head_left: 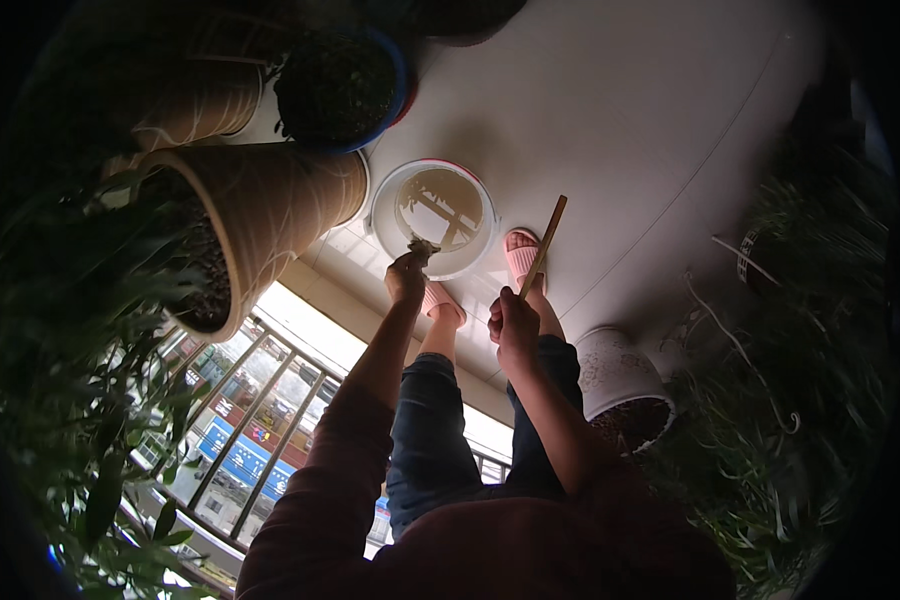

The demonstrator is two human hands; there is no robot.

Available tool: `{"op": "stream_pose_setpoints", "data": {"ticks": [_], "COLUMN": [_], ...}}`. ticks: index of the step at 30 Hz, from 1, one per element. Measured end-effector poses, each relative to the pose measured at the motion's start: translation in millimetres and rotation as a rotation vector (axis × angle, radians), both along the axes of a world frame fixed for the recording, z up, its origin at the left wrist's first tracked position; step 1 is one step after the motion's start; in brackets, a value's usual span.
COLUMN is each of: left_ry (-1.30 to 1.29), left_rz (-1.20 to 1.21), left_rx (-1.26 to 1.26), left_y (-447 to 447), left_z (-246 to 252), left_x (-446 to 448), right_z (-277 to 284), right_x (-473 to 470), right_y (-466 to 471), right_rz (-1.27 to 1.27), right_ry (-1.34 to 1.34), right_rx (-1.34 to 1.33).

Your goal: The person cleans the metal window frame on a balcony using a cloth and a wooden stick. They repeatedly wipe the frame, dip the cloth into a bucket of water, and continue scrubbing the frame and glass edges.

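Observation:
A white bucket [382,217] with murky water [461,187] in it stands on the floor in front of me, light reflected on the surface. At its near rim, my left hand [405,279] pinches a small crumpled rag or similar limp item [423,249]; what it is exactly cannot be made out. My right hand [515,328] is closed around a thin wooden stick [544,244], which points up and away from me. The stick is to the right of the bucket, apart from it. Part of its lower end is hidden in my fist.
Left of the bucket stands a large brown planter [285,202] with leafy plants beside it. Behind it is a blue-rimmed pot [394,82]. A white flowerpot [619,367] is by my right leg, near trailing foliage [780,450]. A barred railing [251,420] runs on the left. My feet wear pink slippers [523,259].

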State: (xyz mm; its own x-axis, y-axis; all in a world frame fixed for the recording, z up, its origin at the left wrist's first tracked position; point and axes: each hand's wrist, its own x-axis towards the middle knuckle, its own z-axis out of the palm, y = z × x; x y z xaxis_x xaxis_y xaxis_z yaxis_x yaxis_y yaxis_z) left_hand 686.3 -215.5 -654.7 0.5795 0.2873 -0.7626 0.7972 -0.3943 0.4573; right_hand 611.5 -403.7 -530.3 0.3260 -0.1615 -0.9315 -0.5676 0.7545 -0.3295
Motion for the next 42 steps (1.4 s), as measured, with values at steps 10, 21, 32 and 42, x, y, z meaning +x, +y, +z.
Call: {"op": "stream_pose_setpoints", "data": {"ticks": [10,21,32,42], "left_ry": [-0.211,0.209,-0.636,0.232], "left_rz": [-0.982,-0.906,-0.714,-0.920], "left_rx": [0.603,0.505,0.437,0.674], "left_y": [-34,-13,10,-8], "left_z": [-215,-282,-160,-306], "left_x": [49,57,15,53], "right_z": [-112,-116,-126,-125], "right_x": [-40,-17,-18,-13], "right_y": [24,26,48,47], "right_rz": [0.265,0.571,0.505,0.607], "right_ry": [0.015,-0.140,-0.103,-0.127], "right_rx": [-0.053,-0.209,-0.145,-0.172]}}
